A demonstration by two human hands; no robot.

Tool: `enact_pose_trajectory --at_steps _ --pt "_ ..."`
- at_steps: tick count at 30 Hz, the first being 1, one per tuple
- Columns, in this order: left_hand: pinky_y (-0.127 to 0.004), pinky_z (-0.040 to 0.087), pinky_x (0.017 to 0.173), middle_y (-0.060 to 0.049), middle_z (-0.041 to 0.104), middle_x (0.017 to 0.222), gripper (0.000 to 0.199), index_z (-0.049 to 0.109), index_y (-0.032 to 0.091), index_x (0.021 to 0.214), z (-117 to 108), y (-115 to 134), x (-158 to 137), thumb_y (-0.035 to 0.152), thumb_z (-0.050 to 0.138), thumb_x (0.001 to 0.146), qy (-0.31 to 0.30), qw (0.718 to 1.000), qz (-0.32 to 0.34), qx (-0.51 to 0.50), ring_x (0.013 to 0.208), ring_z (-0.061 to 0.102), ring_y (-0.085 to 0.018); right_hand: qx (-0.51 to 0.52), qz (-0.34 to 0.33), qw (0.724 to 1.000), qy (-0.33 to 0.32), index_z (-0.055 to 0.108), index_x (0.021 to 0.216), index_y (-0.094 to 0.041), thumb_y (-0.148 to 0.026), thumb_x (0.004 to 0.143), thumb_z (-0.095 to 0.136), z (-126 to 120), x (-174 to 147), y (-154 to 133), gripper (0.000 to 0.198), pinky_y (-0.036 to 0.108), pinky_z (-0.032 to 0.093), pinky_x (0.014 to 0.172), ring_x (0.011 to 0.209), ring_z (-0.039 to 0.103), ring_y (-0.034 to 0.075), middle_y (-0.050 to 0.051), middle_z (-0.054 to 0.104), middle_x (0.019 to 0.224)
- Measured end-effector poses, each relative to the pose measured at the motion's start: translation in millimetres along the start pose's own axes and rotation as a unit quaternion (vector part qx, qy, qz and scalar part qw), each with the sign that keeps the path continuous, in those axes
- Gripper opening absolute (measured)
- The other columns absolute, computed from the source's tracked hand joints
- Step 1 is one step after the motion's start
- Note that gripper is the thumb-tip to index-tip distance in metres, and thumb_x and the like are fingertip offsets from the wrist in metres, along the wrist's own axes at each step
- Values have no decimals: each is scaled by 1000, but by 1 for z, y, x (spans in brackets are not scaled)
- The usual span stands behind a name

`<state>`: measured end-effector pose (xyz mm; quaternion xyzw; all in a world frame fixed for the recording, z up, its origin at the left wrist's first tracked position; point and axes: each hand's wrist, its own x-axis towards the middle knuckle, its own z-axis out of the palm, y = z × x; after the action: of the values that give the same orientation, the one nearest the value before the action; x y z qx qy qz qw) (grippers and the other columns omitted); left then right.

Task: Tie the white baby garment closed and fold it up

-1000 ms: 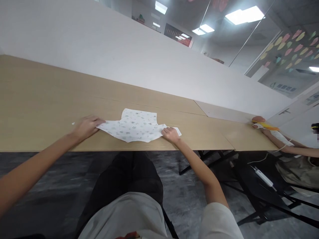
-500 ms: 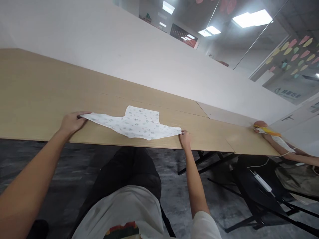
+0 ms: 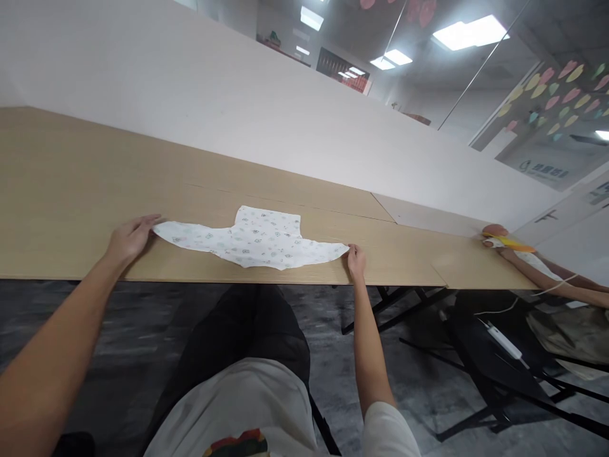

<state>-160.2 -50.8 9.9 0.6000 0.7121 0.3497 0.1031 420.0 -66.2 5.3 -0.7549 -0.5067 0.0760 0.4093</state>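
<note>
A small white baby shirt (image 3: 266, 238) with a scattered print lies on the tabletop, its two long sleeves stretched out to the left and right. Its body points away from me. At the left cuff is my left hand (image 3: 130, 241), fingers stretched out and resting beside the sleeve end, which lies flat and wide. My right hand (image 3: 356, 261) pinches the tip of the right sleeve between thumb and fingers, close to the table's front edge.
The long wooden table (image 3: 95, 184) runs along a white wall (image 3: 190, 95) with glass above. At far right another person's arms (image 3: 547, 273) reach over the table to a doll-like item (image 3: 497, 235). Black folding chairs (image 3: 490, 355) stand below, one with a white power strip (image 3: 505, 343).
The left fingers have loosened and straightened, and the left sleeve end has spread wider. My right hand keeps its pinch. The view has shifted slightly.
</note>
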Motion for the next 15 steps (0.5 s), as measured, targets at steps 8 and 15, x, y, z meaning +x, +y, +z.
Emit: enact_pose_trajectory --at_steps 8,15 --pt "-41 46 106 -8 65 136 59 65 16 134 2 0 4 40 54 81 -58 997 -48 22 116 63 -28 -10 -10 1000 6 72 111 -11 -28 91 47 0 -6 -25 36 28 48 76 88 69 23 15 75 104" --pt "-42 49 102 -10 67 132 61 65 16 134 3 -5 6 43 52 81 -51 997 -35 40 111 65 -29 3 -183 982 -50 74 113 -16 -17 97 38 52 -47 -136 39 27 51 84 96 69 20 12 73 114"
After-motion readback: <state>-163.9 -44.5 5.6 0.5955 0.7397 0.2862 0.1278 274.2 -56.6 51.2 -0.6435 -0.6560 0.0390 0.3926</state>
